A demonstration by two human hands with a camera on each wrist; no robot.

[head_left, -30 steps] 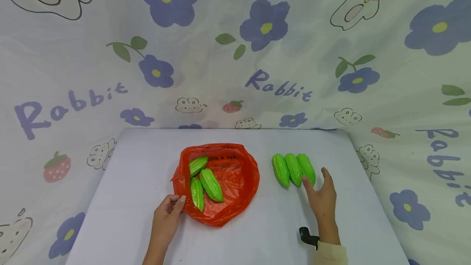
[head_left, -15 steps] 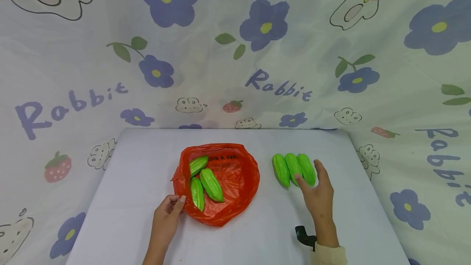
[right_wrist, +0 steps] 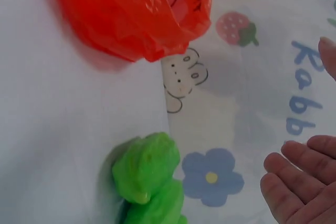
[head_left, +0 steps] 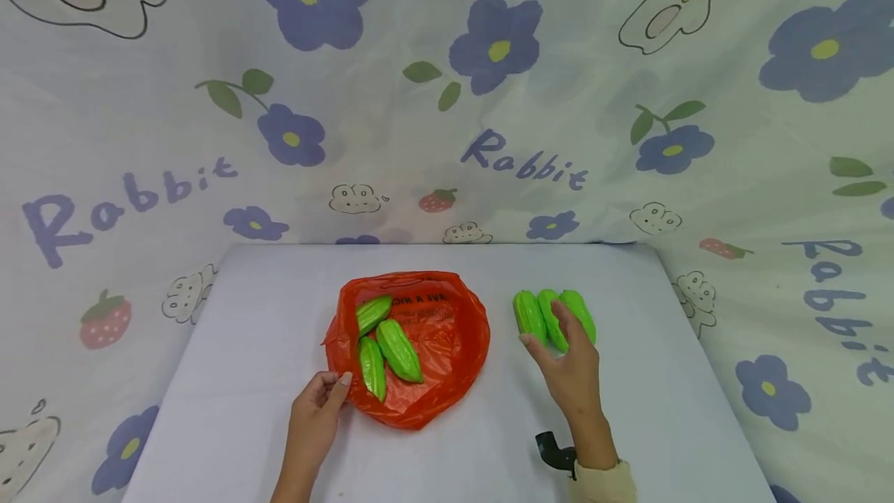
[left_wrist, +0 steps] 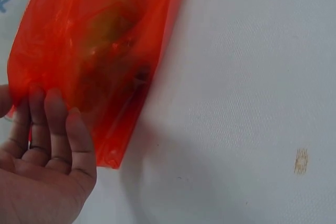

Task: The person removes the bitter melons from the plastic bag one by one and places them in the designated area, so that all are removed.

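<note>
A red plastic bag (head_left: 469,367) stands on the table with its mouth spread upward. Inside it lie three ridged green gourds (head_left: 400,352), toward its left side. My left hand (head_left: 314,414) pinches the bag's near-left rim; in the left wrist view its fingers (left_wrist: 58,124) lie against the outside of the red plastic. To the right of the bag, three more green gourds (head_left: 528,315) lie side by side. My right hand (head_left: 576,379) is over their near ends, thumb and fingers spread with nothing between them, partly covering the middle one. The right wrist view shows this hand (right_wrist: 302,182) above the gourds (right_wrist: 147,166).
The white table (head_left: 265,309) reaches back to a printed cloth (head_left: 391,123) with flowers and rabbits, which also hangs at both sides. A black curved piece (head_left: 555,452) sticks out from the right wrist beside a cream sleeve (head_left: 604,483).
My right hand has moved left and a little farther forward, from the right-hand gourd to over the near ends of the row. My left hand, the bag and the gourds stay put.
</note>
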